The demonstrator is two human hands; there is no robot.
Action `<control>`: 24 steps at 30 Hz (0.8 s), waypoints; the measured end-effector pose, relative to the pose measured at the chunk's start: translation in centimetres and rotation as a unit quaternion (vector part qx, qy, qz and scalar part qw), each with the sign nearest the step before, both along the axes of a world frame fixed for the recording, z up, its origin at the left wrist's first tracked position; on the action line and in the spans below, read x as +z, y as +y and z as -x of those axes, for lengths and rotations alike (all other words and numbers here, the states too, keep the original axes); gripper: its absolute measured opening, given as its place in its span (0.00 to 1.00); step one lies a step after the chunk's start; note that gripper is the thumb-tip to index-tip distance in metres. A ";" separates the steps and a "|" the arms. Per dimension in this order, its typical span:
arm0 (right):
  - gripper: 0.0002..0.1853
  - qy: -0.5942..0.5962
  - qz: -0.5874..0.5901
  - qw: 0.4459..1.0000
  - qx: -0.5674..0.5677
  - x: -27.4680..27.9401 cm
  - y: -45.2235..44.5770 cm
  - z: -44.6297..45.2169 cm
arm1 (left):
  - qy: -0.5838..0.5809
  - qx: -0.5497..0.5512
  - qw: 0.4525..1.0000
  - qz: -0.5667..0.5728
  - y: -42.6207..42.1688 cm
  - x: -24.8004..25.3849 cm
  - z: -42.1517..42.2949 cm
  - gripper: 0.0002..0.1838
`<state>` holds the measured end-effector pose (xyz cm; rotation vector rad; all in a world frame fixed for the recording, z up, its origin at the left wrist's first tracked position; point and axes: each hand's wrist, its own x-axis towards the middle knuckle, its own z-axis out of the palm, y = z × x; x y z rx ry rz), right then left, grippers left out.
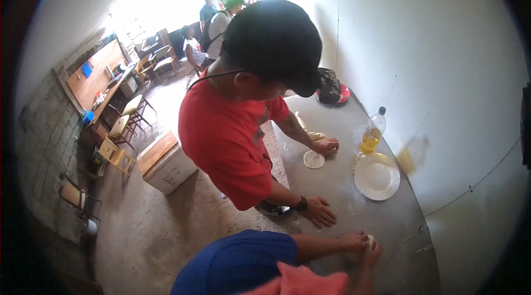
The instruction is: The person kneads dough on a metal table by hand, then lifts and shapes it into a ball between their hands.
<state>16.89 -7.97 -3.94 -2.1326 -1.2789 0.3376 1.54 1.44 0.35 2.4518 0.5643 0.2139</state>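
At the bottom right, a small piece of pale dough [370, 239] is pinched between my two hands over the grey table [343, 201]. My left hand [354, 242], at the end of the arm from the blue sleeve, has its fingers closed on one side of it. From below, my right hand [373, 253] closes on the other side. Fingers cover much of the dough. Farther along lies a flat round of dough [313, 159], beside a co-worker's hand [325, 147]. That person's other hand [318, 212] rests flat on the table, near my left hand.
A white plate [377, 176] and a bottle of yellow oil [373, 133] stand near the wall. Strips of dough [301, 121] and a dark cap-like item [330, 87] lie farther back. The co-worker in red [227, 134] stands close. A white box [168, 168] sits on the floor.
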 end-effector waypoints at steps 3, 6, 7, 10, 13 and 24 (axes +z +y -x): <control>0.14 0.167 0.040 0.983 -0.063 9.0 -1.4 3.4 | 0.045 0.087 0.983 0.155 -2.0 5.9 1.0 0.19; 0.14 0.156 0.016 0.983 -0.096 4.3 -1.0 3.6 | -0.026 0.149 0.985 0.080 -3.8 2.3 0.1 0.16; 0.14 0.084 -0.027 0.994 -0.070 0.2 -1.6 2.6 | -0.067 0.082 0.989 -0.099 -4.5 -0.1 -0.6 0.15; 0.14 -0.146 -0.052 0.987 -0.032 0.5 -2.6 3.7 | -0.161 0.155 0.949 -0.223 -5.1 -1.7 0.0 0.20; 0.14 -0.149 -0.069 0.984 -0.075 0.1 -2.7 2.7 | -0.117 0.124 0.974 -0.146 -3.7 -1.1 -0.9 0.21; 0.17 -0.161 -0.026 0.976 -0.146 2.1 5.2 -4.6 | -0.087 0.152 0.969 -0.174 4.4 -1.6 -8.7 0.27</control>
